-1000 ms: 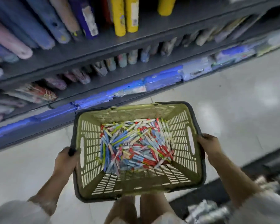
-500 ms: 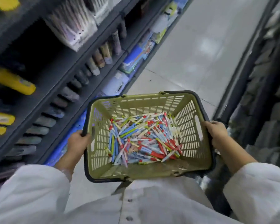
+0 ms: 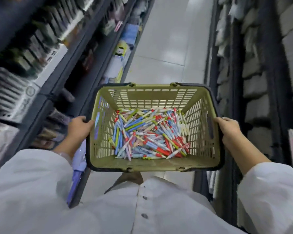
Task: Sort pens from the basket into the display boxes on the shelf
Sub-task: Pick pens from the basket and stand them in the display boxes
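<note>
The shelving (image 3: 63, 85) fills the frame from 8 to 11 o'clock; a second rack (image 3: 254, 81) runs from 1 to 4 o'clock. Tiled floor (image 3: 167, 48) forms the aisle between them at 12 o'clock. Stock on both units is blurred, so no display boxes can be identified.

The basket (image 3: 152, 97) sits at centre frame, level and in front of the torso. It is an olive, slotted-wall carrier with a dark rim. Level carriage, judged from the grip, keeps the loose load from sliding to one wall.

The pens (image 3: 150, 134) lie in one mixed heap on the basket floor, spread toward the 5 o'clock corner. Colours include blue, white, red, green and pink. None are grouped, and none have left the basket. Sorting is judged not yet begun.

The left hand (image 3: 79, 126), at 9 o'clock, grips the left rim, its thumb hooked over the edge. The right hand (image 3: 227, 129), at 3 o'clock, grips the right rim, fingers wrapped around the outer wall. Opposed holds at the short sides balance the load.

White sleeves and a buttoned shirt (image 3: 142, 208) occupy 6 o'clock.
</note>
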`<state>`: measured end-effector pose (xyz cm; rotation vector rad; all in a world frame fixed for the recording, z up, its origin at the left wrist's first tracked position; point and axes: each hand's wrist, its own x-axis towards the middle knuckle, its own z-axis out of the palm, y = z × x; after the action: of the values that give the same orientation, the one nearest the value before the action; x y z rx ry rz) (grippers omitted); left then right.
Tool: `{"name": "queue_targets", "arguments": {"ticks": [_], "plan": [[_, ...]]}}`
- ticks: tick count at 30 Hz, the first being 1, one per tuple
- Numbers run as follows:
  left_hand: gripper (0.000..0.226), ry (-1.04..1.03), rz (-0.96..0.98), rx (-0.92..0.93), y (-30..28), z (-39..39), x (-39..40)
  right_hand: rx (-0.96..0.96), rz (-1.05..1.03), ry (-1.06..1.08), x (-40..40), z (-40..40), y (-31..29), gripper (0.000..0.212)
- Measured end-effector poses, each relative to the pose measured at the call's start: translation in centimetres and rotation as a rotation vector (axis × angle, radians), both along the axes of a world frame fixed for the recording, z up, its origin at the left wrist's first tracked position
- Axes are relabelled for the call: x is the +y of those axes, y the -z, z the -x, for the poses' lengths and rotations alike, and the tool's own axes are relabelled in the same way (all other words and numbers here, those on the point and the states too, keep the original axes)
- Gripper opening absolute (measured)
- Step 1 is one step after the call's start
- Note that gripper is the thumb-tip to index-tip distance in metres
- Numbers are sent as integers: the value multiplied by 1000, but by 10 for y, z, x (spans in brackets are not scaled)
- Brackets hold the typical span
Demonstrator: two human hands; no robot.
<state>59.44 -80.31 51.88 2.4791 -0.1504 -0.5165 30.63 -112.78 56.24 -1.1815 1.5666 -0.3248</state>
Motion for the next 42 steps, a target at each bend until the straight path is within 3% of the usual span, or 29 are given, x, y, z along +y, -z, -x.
{"name": "queue_targets", "arguments": {"ticks": [7, 16, 20, 24, 32, 36, 39, 42], "plan": [[35, 158, 29, 35, -8, -140, -188, 36, -14, 212, -120, -85, -23, 35], [35, 321, 13, 9, -7, -296, -433, -24, 34, 400, -307, -204, -8, 27], [29, 277, -28, -4, -13, -365, -531, -27, -23, 399, -414, -277, 2, 16], [38, 218, 18, 15, -22, -436, -614, -22, -27, 353, -519, -354, -9, 12], [23, 215, 82, 77, -7, -580, -803, -28, -2, 257, -734, -509, -9, 18], [31, 191, 67, 110, 0, -646, -912, 6, -11, 278, -836, -574, -5, 14], [13, 179, 88, 146, -8, -687, -992, 13, -27, 291, -906, -614, -9, 18], [21, 201, 103, 120, -17, -731, -1078, 18, -59, 297, -978, -646, -9, 22]]}}
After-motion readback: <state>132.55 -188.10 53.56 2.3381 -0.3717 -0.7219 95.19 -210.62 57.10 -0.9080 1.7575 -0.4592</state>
